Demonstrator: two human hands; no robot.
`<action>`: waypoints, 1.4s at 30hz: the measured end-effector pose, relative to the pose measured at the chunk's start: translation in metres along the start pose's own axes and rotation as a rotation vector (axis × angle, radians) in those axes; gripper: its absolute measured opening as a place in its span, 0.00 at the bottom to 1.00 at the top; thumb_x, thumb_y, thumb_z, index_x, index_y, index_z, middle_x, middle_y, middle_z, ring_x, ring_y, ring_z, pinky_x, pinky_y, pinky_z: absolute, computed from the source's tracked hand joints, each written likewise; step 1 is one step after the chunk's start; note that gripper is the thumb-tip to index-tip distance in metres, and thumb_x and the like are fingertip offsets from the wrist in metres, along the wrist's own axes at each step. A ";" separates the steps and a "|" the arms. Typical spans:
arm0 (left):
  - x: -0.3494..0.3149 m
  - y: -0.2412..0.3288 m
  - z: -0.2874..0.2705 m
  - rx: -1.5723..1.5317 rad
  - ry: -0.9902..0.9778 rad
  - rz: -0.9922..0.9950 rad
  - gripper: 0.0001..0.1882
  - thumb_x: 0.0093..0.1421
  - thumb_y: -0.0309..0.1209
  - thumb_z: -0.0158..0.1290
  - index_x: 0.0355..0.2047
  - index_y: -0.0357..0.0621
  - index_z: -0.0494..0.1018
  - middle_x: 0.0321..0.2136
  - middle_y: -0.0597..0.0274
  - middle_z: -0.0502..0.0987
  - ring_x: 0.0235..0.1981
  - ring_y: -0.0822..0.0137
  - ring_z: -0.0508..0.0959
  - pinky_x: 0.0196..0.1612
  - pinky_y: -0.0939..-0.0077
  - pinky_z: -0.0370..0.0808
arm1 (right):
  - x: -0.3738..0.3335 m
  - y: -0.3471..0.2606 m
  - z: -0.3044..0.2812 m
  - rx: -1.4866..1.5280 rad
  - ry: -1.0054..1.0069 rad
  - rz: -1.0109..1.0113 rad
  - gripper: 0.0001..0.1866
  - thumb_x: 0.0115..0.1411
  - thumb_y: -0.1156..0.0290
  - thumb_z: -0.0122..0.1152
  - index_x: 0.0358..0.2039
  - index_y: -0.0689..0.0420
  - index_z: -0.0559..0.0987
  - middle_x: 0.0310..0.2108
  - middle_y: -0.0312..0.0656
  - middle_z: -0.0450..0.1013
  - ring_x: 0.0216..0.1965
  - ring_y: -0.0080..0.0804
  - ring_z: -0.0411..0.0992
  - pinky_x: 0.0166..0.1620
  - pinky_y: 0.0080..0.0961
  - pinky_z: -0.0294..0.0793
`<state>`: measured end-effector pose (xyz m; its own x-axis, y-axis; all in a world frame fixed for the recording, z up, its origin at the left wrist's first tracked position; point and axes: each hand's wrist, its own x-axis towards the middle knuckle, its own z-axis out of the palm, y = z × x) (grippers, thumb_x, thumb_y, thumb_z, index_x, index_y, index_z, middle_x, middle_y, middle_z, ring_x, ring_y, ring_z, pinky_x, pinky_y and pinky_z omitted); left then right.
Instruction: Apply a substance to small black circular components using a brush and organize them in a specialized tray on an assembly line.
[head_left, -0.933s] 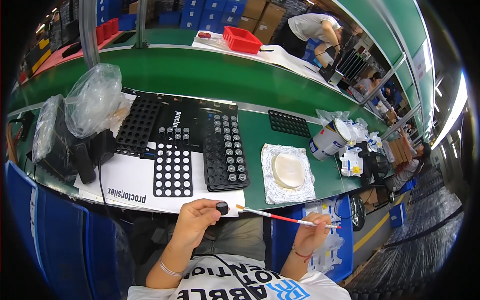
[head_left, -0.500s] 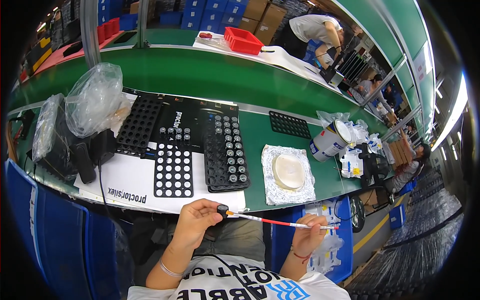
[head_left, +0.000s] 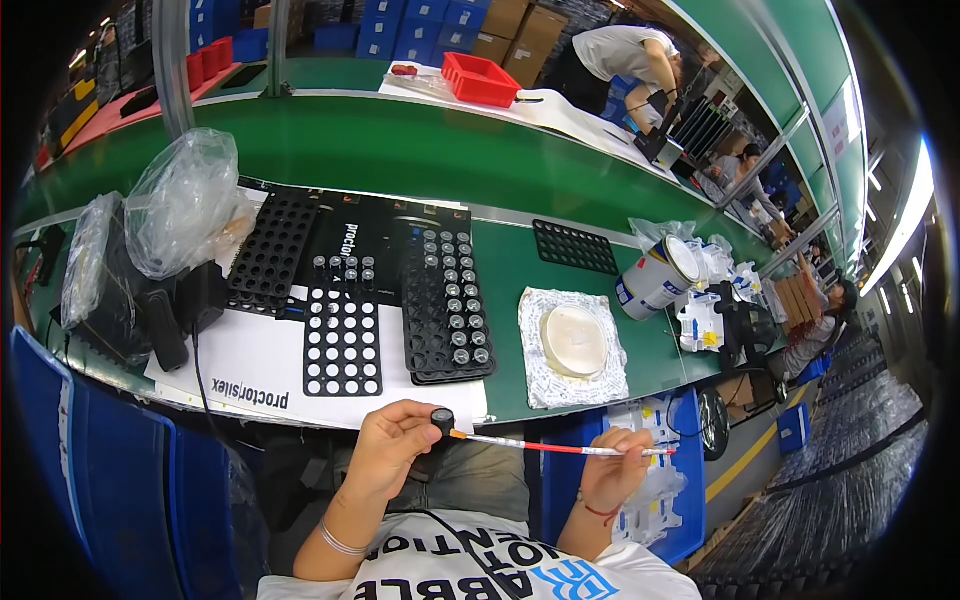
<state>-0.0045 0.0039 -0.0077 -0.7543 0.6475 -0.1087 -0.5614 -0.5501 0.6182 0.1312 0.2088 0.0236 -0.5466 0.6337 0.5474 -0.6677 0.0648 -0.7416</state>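
In front of my lap, my left hand pinches a small black round knob-like piece between thumb and fingers. My right hand grips a thin brush with a red and white handle near its far end. The brush lies almost level, and its orange-brown tip meets the lower right side of the black piece. Beyond my hands, a round dish of pale cream material rests on a crumpled white wrapped pad.
A black tray with white-looking holes and a stacked tray of clear-topped pieces stand on the bench. An open can is tilted at right. Further back lies a black perforated tray. Plastic bags fill the left; people work beyond.
The brush tip has shifted slightly lower along the side of the black piece. Both hands keep nearly the same place and hold. The whole view has moved a little.
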 end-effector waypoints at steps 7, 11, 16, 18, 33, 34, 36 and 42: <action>-0.002 0.000 0.001 0.014 -0.016 0.005 0.12 0.48 0.18 0.54 0.36 0.34 0.71 0.29 0.58 0.75 0.27 0.77 0.72 0.26 0.89 0.67 | -0.001 0.002 -0.001 -0.058 0.006 -0.006 0.12 0.59 0.66 0.48 0.23 0.59 0.65 0.15 0.39 0.63 0.16 0.23 0.58 0.22 0.17 0.59; -0.004 0.003 0.003 0.026 -0.004 -0.006 0.12 0.49 0.19 0.54 0.36 0.33 0.71 0.29 0.58 0.75 0.26 0.77 0.72 0.26 0.89 0.67 | -0.001 0.004 -0.003 -0.065 0.048 0.001 0.12 0.59 0.66 0.48 0.23 0.60 0.66 0.15 0.41 0.64 0.16 0.25 0.59 0.21 0.17 0.60; -0.004 0.002 0.002 0.014 -0.024 -0.015 0.12 0.50 0.21 0.54 0.37 0.33 0.71 0.27 0.61 0.75 0.22 0.79 0.69 0.25 0.90 0.67 | 0.000 0.004 -0.004 -0.065 0.068 0.016 0.12 0.58 0.66 0.49 0.22 0.61 0.67 0.14 0.43 0.64 0.15 0.26 0.61 0.19 0.18 0.60; -0.003 0.001 0.003 0.023 0.021 -0.043 0.12 0.51 0.22 0.54 0.37 0.33 0.71 0.26 0.62 0.74 0.21 0.79 0.67 0.25 0.90 0.67 | 0.000 0.005 -0.003 -0.055 0.088 -0.004 0.12 0.58 0.66 0.49 0.22 0.61 0.67 0.14 0.42 0.64 0.15 0.26 0.60 0.19 0.17 0.60; -0.004 -0.002 0.005 0.016 0.057 -0.091 0.11 0.52 0.24 0.53 0.37 0.34 0.71 0.22 0.63 0.72 0.20 0.78 0.67 0.24 0.87 0.66 | -0.002 0.005 -0.006 -0.067 0.071 -0.023 0.13 0.58 0.66 0.50 0.22 0.61 0.67 0.14 0.42 0.66 0.15 0.26 0.62 0.19 0.17 0.61; -0.004 -0.002 0.005 0.016 0.057 -0.091 0.11 0.52 0.24 0.53 0.37 0.34 0.71 0.22 0.63 0.72 0.20 0.78 0.67 0.24 0.87 0.66 | -0.001 0.004 -0.006 -0.066 0.072 -0.023 0.13 0.58 0.66 0.50 0.22 0.61 0.67 0.14 0.42 0.66 0.15 0.26 0.62 0.19 0.17 0.61; -0.003 -0.002 0.003 0.000 0.012 -0.094 0.12 0.54 0.25 0.51 0.38 0.32 0.70 0.22 0.63 0.72 0.20 0.78 0.67 0.24 0.87 0.65 | 0.000 0.003 -0.003 -0.124 0.038 -0.021 0.13 0.58 0.65 0.49 0.22 0.59 0.64 0.15 0.38 0.63 0.16 0.22 0.58 0.19 0.15 0.58; -0.002 0.001 0.010 -0.051 0.007 -0.122 0.12 0.55 0.25 0.49 0.39 0.30 0.70 0.22 0.64 0.71 0.21 0.78 0.67 0.24 0.88 0.65 | 0.000 0.002 -0.003 -0.088 0.065 -0.046 0.13 0.58 0.65 0.49 0.21 0.58 0.64 0.15 0.38 0.63 0.15 0.22 0.57 0.20 0.16 0.57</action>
<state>-0.0006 0.0071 0.0006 -0.6815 0.7078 -0.1861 -0.6657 -0.4939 0.5594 0.1315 0.2115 0.0214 -0.4801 0.6772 0.5576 -0.6427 0.1611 -0.7490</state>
